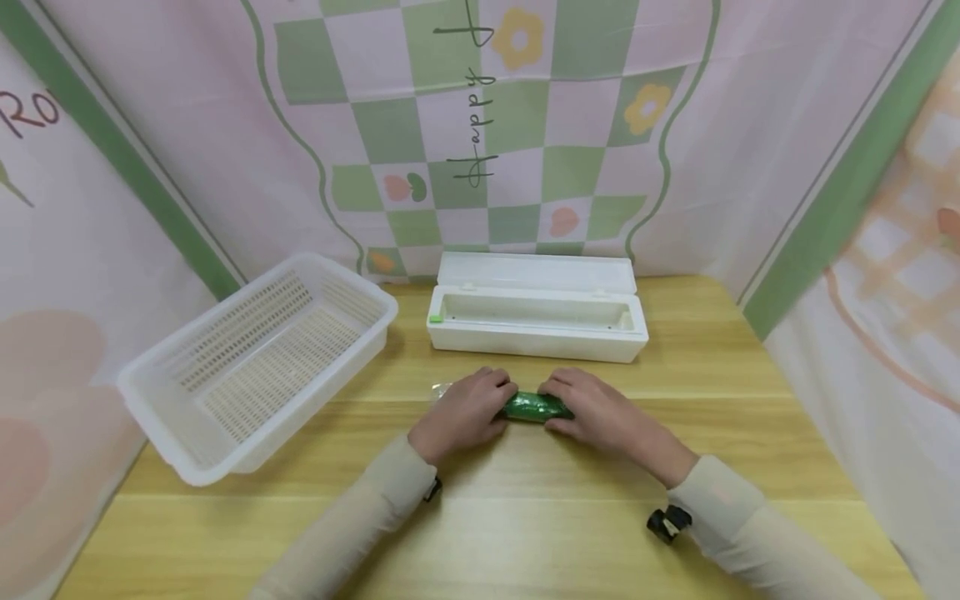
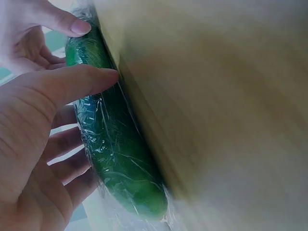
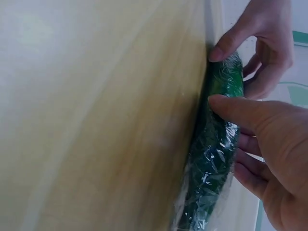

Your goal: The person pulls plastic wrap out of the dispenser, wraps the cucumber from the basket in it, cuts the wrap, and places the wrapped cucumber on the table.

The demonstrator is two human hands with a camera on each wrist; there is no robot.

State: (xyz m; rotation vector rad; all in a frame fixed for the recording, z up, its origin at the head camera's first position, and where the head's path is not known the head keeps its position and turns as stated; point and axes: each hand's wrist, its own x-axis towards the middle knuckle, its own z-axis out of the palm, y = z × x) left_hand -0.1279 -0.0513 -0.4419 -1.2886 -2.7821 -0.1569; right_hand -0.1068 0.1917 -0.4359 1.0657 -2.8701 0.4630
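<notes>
A green cucumber (image 1: 534,407) wrapped in clear cling film lies on the wooden table (image 1: 525,517), just in front of me. My left hand (image 1: 467,410) curls over its left end, thumb and fingers on either side of the cucumber (image 2: 120,159). My right hand (image 1: 588,408) grips the right end the same way, thumb pressed on the film-covered cucumber (image 3: 211,159). A bit of loose film (image 1: 441,389) sticks out past my left hand.
An open white cling-film dispenser box (image 1: 537,317) stands behind the hands, lid up. A white slotted plastic basket (image 1: 258,358) sits at the left. Patterned cloth walls enclose the table on three sides.
</notes>
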